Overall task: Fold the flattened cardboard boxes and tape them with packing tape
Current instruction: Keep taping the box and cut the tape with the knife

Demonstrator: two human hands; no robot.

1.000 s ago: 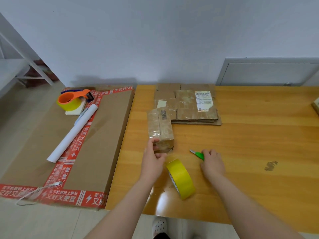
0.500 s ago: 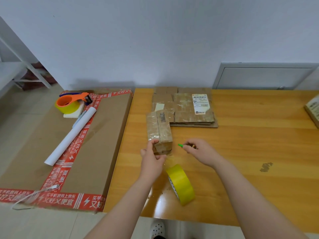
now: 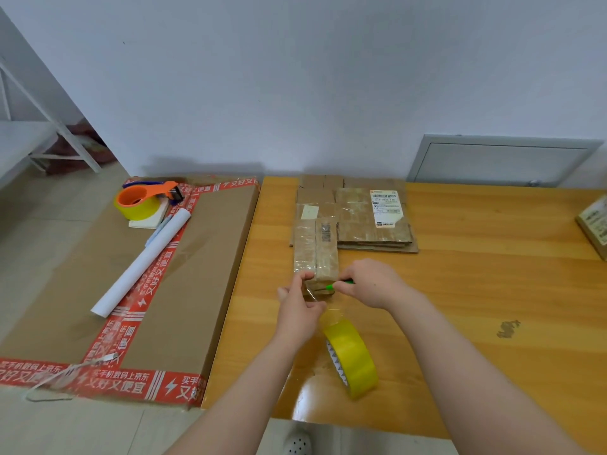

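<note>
On the far left a large flat cardboard package, edged with red printed tape, lay beside the counter. An orange tape dispenser loaded with yellow tape sat at the package's far end, and a white paper roll lay slanted just in front of it.

On the wooden counter, the small folded box lay with its long side pointing away from the person, its far end touching the stack of flattened boxes behind it. The left hand had its thumb and fingers curled at the box's near left corner, pinching the tape strip against it. That clear strip ran back from the box to the yellow tape roll, which stood on edge nearer the person, between the two forearms.

The right hand was clenched round a green cutter, its tip pointing left at the box's near end, just beside the strip. Further right a dark stain marked the wood, and another box showed partly at the right edge.
</note>
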